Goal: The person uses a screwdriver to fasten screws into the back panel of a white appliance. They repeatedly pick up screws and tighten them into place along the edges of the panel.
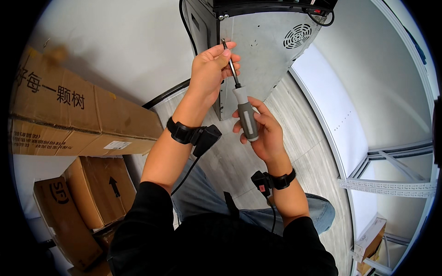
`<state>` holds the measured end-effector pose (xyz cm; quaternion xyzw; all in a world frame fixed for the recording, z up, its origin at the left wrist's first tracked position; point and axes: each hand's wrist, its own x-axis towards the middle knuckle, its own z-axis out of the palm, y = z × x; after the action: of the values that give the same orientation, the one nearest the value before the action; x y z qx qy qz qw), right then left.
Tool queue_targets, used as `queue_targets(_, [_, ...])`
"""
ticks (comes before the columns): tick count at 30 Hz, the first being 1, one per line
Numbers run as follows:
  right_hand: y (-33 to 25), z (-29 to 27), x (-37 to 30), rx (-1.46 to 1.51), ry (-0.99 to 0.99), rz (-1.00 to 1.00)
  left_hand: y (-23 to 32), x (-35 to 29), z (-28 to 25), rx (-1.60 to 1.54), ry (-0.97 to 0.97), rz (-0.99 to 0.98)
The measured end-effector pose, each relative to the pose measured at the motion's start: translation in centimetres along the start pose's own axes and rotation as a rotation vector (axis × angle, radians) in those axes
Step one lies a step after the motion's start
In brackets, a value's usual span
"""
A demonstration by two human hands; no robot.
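A screwdriver (247, 115) with a grey handle and a thin metal shaft points away from me, its tip up and to the left. The handle rests in my right hand (266, 131), fingers curled round it. My left hand (212, 69) pinches the shaft near the tip, where a small metal piece, perhaps a screw, shows at the end. Just beyond the tip stands a grey metal cabinet (258, 60) with a round vent grille (297, 36) in its panel. Whether the tip touches the panel I cannot tell.
Large cardboard boxes (83, 108) are stacked to the left, with a smaller brown box (102, 191) below. A black cable (183, 27) runs down the cabinet's left side. White metal shelving (391, 186) stands at the right. Pale wood-look flooring (304, 156) lies beneath my hands.
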<state>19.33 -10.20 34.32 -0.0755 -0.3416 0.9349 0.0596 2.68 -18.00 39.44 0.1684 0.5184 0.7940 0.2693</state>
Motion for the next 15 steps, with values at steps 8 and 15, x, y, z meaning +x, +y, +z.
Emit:
queue_targets(8, [1.4, 0.4, 0.4, -0.31, 0.182, -0.186, 0.2, -0.2, 0.1, 0.084, 0.017, 0.01])
queue_targets(15, [1.6, 0.5, 0.4, -0.412, 0.2, -0.278, -0.3, 0.3, -0.2, 0.066, 0.001, 0.013])
